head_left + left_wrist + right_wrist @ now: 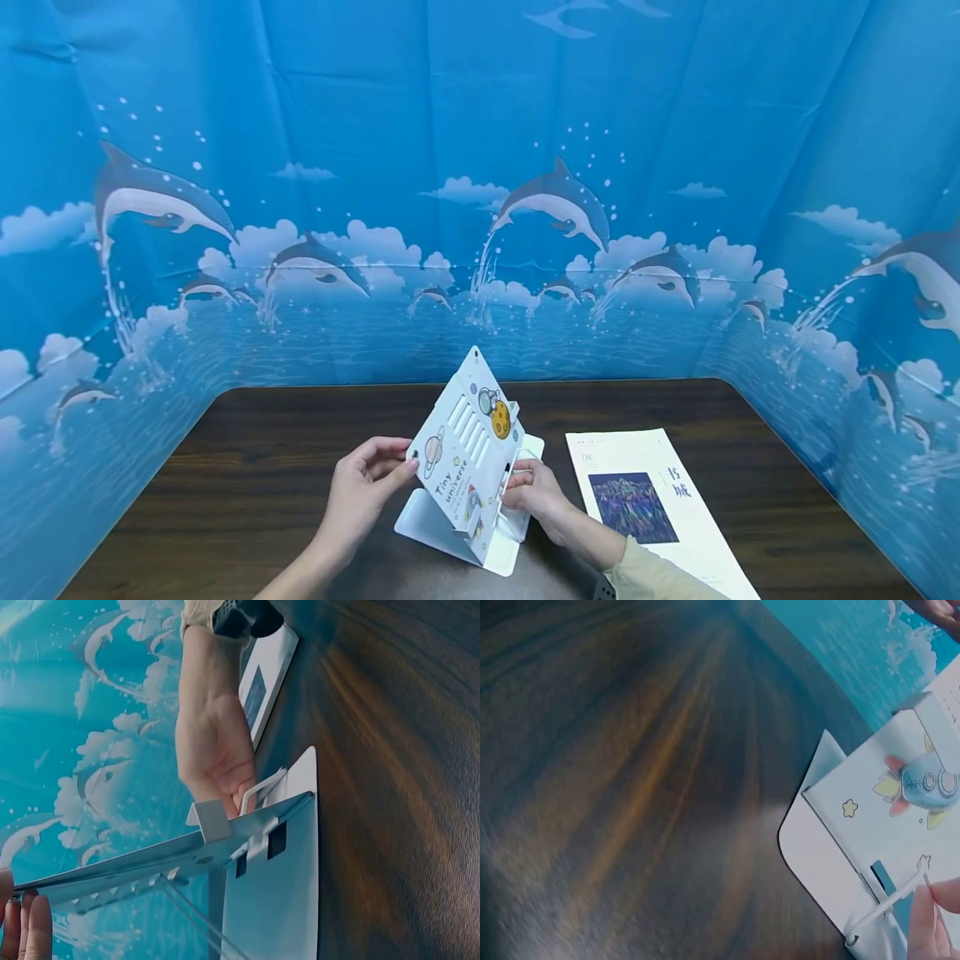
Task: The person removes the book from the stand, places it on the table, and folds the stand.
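A white book stand (459, 454) with cartoon planets, an astronaut and the words "Tiny universe" stands on the table, its panel tilted up from a flat base (431, 525). My left hand (363, 487) pinches the panel's left corner between thumb and fingers. At the panel's lower right edge, my right hand (542, 498) pinches a thin white wire arm (885, 906), hinged near the base's edge in the right wrist view. From the side, the left wrist view shows the panel's slotted back (150, 871) and wire support legs (199, 919) behind it.
A white book (705, 500) with a dark picture on its cover lies right of the stand, close to my right forearm. The dark wooden table (247, 467) extends to a blue dolphin-print curtain (390, 208) around its back and sides.
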`<state>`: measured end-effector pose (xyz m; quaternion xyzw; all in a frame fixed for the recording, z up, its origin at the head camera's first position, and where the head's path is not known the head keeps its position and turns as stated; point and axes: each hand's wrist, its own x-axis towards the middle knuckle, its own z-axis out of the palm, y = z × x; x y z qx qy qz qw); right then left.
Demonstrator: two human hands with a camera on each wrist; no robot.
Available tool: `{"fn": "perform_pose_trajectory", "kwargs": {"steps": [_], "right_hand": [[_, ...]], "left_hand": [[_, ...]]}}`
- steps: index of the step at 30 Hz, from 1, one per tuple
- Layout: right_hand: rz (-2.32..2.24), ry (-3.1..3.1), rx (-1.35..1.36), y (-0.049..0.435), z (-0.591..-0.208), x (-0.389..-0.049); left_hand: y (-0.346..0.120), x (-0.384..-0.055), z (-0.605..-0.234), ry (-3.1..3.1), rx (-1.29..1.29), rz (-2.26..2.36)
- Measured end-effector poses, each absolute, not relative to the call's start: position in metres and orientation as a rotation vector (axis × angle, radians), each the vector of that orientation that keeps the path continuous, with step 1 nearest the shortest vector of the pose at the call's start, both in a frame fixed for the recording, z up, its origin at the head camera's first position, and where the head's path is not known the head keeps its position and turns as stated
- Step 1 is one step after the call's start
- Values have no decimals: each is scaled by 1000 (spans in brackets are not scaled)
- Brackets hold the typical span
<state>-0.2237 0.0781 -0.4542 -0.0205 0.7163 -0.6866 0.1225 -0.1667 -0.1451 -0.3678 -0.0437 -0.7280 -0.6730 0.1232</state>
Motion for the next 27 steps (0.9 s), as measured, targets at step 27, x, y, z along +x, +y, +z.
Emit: {"fn": "perform_pose_trajectory", "kwargs": {"steps": [27], "right_hand": [[-1824,2056,-99,105,-450,-257]], "left_hand": [[-112,-163,-370,-2083,-86,-2096]]}}
